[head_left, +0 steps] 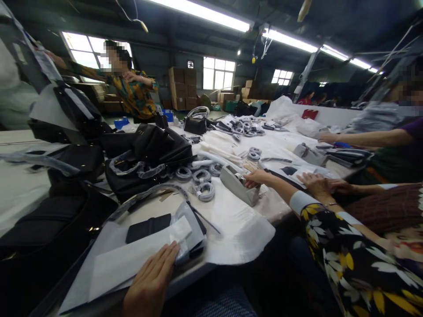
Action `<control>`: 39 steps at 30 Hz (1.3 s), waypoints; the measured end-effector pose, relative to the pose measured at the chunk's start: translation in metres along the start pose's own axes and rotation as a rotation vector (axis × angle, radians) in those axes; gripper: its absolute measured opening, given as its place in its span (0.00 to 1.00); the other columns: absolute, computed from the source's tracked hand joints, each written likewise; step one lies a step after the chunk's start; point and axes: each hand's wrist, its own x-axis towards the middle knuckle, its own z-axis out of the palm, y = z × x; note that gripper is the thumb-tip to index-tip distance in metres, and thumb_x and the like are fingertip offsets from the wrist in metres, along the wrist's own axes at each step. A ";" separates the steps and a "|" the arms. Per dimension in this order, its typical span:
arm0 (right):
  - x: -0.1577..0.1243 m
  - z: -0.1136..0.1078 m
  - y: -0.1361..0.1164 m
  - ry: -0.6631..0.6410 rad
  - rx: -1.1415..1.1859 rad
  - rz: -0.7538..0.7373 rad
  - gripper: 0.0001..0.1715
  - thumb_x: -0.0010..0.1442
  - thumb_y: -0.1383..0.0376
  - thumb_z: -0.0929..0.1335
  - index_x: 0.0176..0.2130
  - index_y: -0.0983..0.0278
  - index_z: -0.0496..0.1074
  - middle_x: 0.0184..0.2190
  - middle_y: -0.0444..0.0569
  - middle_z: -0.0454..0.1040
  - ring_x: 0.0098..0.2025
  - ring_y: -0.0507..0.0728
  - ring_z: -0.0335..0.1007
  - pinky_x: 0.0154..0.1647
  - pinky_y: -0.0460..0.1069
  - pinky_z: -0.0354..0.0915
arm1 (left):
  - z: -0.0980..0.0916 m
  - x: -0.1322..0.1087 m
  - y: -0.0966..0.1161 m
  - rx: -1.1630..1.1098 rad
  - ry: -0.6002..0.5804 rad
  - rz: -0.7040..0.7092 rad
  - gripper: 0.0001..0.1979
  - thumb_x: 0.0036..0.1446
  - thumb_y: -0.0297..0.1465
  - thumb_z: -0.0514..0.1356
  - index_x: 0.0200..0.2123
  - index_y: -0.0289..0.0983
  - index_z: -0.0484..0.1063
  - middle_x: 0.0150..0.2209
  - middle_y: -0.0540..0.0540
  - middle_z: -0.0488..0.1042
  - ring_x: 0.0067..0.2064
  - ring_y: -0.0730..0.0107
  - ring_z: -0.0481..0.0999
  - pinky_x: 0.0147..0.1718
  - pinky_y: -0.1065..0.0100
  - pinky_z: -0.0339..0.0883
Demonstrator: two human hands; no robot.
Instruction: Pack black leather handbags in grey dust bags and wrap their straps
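Note:
My left hand (pixel 152 278) lies flat at the table's front edge, fingers stretched out, pressing on folded white wrapping paper (pixel 128 257). Under and beside that paper is a dark flat piece (pixel 148 227), partly covered. My right hand (pixel 256 178), in a flowered sleeve, reaches to a grey tape dispenser (pixel 238 185). Its fingers are bent together at the dispenser's top, seemingly pinching the tape; the strip itself is too small to see. A wrapped bag handle (pixel 148 197) curves behind the paper. A translucent white sheet (pixel 238 229) hangs over the table edge.
Black handbags (pixel 158 147) crowd the left side. Coiled wrapped straps (pixel 203 187) lie mid-table. To my right, a co-worker's hands (pixel 317 185) work close to my right arm; another co-worker's arm (pixel 366 140) reaches in farther back. A person in a patterned shirt (pixel 135 94) stands across the table.

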 end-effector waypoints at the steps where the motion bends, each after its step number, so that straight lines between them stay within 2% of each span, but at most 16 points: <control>1: 0.000 0.000 -0.001 -0.036 0.041 0.018 0.20 0.61 0.54 0.72 0.28 0.69 0.75 0.27 0.57 0.80 0.24 0.54 0.77 0.25 0.45 0.72 | 0.000 0.001 0.000 -0.004 0.005 0.003 0.28 0.64 0.22 0.48 0.67 0.41 0.59 0.60 0.49 0.71 0.54 0.65 0.77 0.55 0.65 0.66; 5: -0.004 -0.001 -0.004 -0.140 0.228 0.062 0.17 0.63 0.58 0.71 0.32 0.70 0.75 0.34 0.60 0.82 0.28 0.54 0.79 0.23 0.43 0.71 | -0.002 0.002 0.000 -0.013 0.021 0.018 0.27 0.65 0.21 0.48 0.66 0.40 0.61 0.60 0.49 0.72 0.54 0.64 0.77 0.54 0.63 0.67; 8: -0.011 -0.004 -0.007 -0.170 0.346 0.059 0.14 0.62 0.59 0.72 0.34 0.70 0.75 0.38 0.61 0.82 0.33 0.56 0.80 0.27 0.43 0.74 | -0.002 0.002 0.000 0.000 0.025 0.026 0.26 0.65 0.22 0.48 0.65 0.39 0.62 0.60 0.49 0.72 0.54 0.64 0.77 0.53 0.63 0.67; 12: -0.028 -0.017 -0.011 -0.147 0.466 0.030 0.13 0.63 0.60 0.71 0.35 0.69 0.76 0.40 0.60 0.81 0.36 0.55 0.80 0.35 0.44 0.76 | -0.002 0.001 -0.001 0.011 0.010 0.036 0.26 0.66 0.22 0.47 0.64 0.39 0.63 0.61 0.49 0.70 0.55 0.65 0.76 0.54 0.63 0.66; 15: -0.050 -0.031 -0.009 -0.098 0.516 0.013 0.14 0.64 0.59 0.71 0.37 0.69 0.77 0.41 0.59 0.81 0.35 0.54 0.79 0.36 0.44 0.76 | -0.001 0.001 -0.001 0.000 0.001 0.034 0.25 0.66 0.22 0.48 0.64 0.39 0.64 0.61 0.50 0.70 0.55 0.65 0.76 0.55 0.63 0.66; 20: -0.099 -0.044 0.013 -0.041 0.504 0.030 0.15 0.61 0.57 0.73 0.38 0.67 0.80 0.44 0.59 0.80 0.36 0.53 0.79 0.36 0.43 0.75 | -0.003 0.003 0.000 -0.030 0.008 0.013 0.25 0.66 0.22 0.48 0.65 0.39 0.63 0.61 0.50 0.70 0.55 0.64 0.76 0.57 0.62 0.64; 24: -0.118 -0.030 0.042 0.025 0.440 0.016 0.19 0.53 0.52 0.76 0.36 0.66 0.80 0.42 0.59 0.81 0.38 0.57 0.79 0.38 0.48 0.76 | -0.007 0.009 0.000 -0.059 0.030 0.014 0.25 0.67 0.22 0.49 0.66 0.39 0.61 0.59 0.49 0.73 0.53 0.64 0.78 0.56 0.64 0.65; 28: -0.111 -0.004 0.070 0.128 0.416 -0.012 0.25 0.48 0.49 0.77 0.35 0.66 0.79 0.39 0.59 0.81 0.33 0.55 0.77 0.33 0.48 0.75 | -0.007 0.010 0.000 -0.074 0.034 0.008 0.26 0.67 0.22 0.50 0.66 0.39 0.61 0.59 0.49 0.73 0.53 0.64 0.77 0.59 0.64 0.62; 32: -0.093 0.014 0.083 0.208 0.352 -0.085 0.27 0.50 0.45 0.75 0.36 0.66 0.79 0.36 0.56 0.81 0.28 0.52 0.74 0.29 0.46 0.71 | -0.005 0.007 -0.001 -0.086 0.015 0.001 0.26 0.67 0.22 0.49 0.66 0.40 0.60 0.59 0.49 0.72 0.54 0.64 0.76 0.61 0.64 0.60; 39: -0.075 0.007 0.084 0.248 0.108 -0.187 0.22 0.53 0.49 0.72 0.33 0.66 0.79 0.31 0.52 0.81 0.26 0.53 0.73 0.27 0.46 0.68 | -0.001 0.001 0.000 -0.091 0.004 -0.009 0.27 0.65 0.20 0.48 0.65 0.40 0.63 0.62 0.50 0.70 0.56 0.65 0.75 0.65 0.64 0.52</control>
